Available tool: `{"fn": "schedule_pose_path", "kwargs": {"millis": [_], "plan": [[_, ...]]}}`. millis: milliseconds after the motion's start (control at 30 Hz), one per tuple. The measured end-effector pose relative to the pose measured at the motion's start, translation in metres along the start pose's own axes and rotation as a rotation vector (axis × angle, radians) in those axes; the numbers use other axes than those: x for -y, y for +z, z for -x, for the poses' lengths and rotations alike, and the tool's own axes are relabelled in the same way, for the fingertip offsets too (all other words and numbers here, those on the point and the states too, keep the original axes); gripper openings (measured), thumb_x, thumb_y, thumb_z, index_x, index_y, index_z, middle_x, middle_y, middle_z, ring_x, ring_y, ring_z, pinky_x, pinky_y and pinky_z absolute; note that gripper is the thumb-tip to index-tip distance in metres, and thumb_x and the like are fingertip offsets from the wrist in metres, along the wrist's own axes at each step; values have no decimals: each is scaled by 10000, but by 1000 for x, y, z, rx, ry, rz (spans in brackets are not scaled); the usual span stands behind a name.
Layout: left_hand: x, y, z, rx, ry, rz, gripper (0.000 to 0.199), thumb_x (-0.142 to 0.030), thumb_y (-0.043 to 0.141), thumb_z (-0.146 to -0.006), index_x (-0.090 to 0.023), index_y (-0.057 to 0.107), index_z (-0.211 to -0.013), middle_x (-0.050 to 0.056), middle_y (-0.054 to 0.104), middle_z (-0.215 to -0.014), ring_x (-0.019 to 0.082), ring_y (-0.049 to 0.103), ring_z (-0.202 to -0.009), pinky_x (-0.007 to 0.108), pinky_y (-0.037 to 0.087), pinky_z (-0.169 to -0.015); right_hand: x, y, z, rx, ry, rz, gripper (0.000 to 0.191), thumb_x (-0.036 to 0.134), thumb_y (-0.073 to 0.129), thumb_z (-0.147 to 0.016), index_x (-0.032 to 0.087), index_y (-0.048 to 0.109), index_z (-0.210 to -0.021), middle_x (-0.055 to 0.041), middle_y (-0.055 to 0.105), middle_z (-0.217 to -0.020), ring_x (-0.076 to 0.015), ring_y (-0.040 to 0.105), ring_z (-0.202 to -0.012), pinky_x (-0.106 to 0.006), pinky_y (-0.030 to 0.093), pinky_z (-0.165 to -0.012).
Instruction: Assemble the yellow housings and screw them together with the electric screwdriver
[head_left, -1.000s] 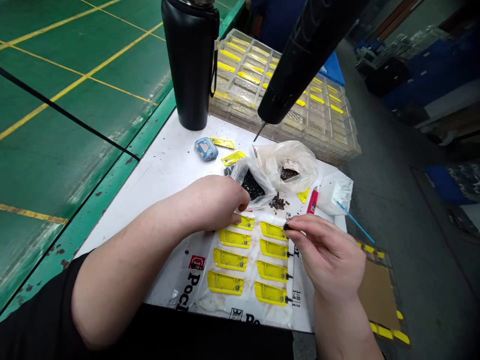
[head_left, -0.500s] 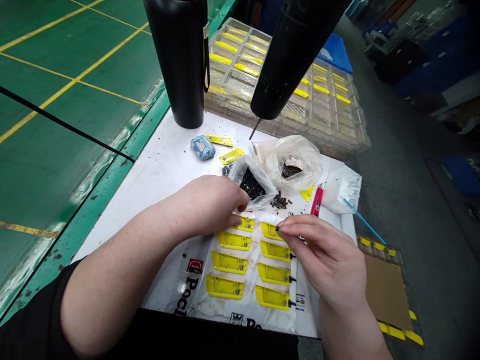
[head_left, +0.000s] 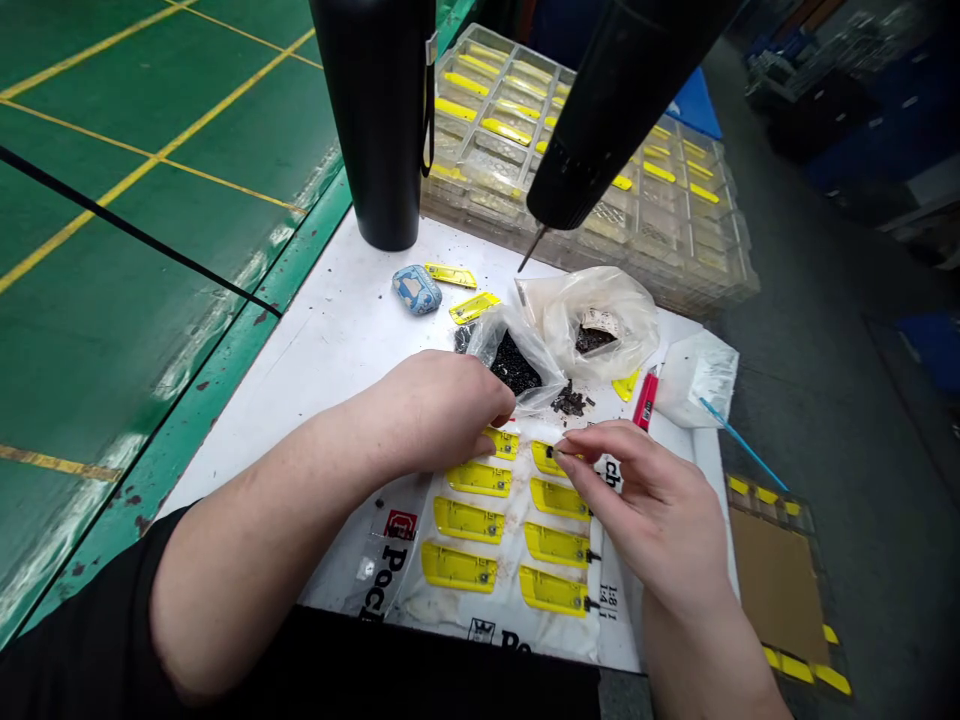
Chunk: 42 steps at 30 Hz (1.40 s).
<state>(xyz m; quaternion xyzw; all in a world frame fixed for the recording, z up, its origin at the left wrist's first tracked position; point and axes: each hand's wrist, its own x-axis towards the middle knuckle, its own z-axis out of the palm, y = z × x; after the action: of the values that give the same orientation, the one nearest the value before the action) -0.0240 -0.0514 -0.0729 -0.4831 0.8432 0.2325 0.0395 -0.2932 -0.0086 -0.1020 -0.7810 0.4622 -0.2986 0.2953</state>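
Observation:
Yellow plastic handle-shaped parts (head_left: pixel 469 519) lie in two columns on a printed white plastic sheet (head_left: pixel 405 575). My right hand (head_left: pixel 649 500) pinches a small black piece (head_left: pixel 551 452) at thumb and fingertip, over the top yellow part (head_left: pixel 541 456) of the right column. Small black pieces stick out at the right ends of the lower parts there. My left hand (head_left: pixel 450 410) is closed with curled fingers above the top yellow part (head_left: pixel 508 443) of the left column. Whatever those fingers hold, if anything, is hidden. A clear bag of black bits (head_left: pixel 517 365) stands just beyond it.
Behind are a second plastic bag (head_left: pixel 634 310), a red cutter (head_left: pixel 646 398), a blue patterned case (head_left: pixel 417 290) and a black bottle (head_left: pixel 386 150). A black power screwdriver (head_left: pixel 585 140) hangs overhead. Compartment trays (head_left: pixel 697 265) fill the table's far end.
The view has shifted, so the table appears slightly farther right. My right hand has moved a little left with the black piece, over the yellow part. My left hand stays in place.

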Motion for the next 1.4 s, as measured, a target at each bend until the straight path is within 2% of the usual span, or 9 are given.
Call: {"fn": "schedule_pose_path", "kwargs": {"millis": [200,500,800,1100,1200,1400], "plan": [[1,3,-2,18,13,-8,232,-384,756,-867,-345,830,-1083,21,824,-1025,223,713,-909,328,450,-722,-1,8,-3,20,-2,103,190,257,776,-1018,308,765,-1201,-23,765,-1142,-187,722,-1006,-353,603,-864],[2,8,-6,-1,32,-11,203,-369,786,-855,-319,833,-1046,30,813,-954,231,714,-882,334,355,-667,3,22,-8,28,-141,257,199,224,748,-1037,293,756,-1224,-3,783,-1078,-176,723,-968,-329,607,-782],[0,4,-6,44,18,-16,214,-364,783,-878,-327,835,-1083,31,819,-988,246,722,-914,348,418,-707,-1,25,-10,77,-200,311,189,199,746,-1034,269,735,-1209,12,796,-1045,-188,672,-977,-331,587,-811],[0,6,-8,33,15,-33,218,-380,779,-878,-333,829,-1084,16,826,-1018,242,734,-934,354,361,-677,0,26,-13,122,-242,302,90,160,709,-1044,226,731,-1101,-16,776,-1062,-200,649,-1005,-381,542,-922],[0,7,-8,34,13,-32,211,-385,778,-882,-331,826,-1080,15,827,-1017,244,731,-933,354,358,-678,0,25,-13,109,-238,356,60,188,712,-1047,210,759,-1077,-43,730,-1062,-205,618,-1018,-377,519,-913],[0,7,-9,58,-6,-16,221,-376,790,-880,-333,824,-1093,23,824,-1050,243,717,-952,348,421,-742,2,25,-13,133,-234,410,87,200,702,-1048,180,786,-1061,-53,702,-1039,-213,588,-1020,-385,496,-932]]}}
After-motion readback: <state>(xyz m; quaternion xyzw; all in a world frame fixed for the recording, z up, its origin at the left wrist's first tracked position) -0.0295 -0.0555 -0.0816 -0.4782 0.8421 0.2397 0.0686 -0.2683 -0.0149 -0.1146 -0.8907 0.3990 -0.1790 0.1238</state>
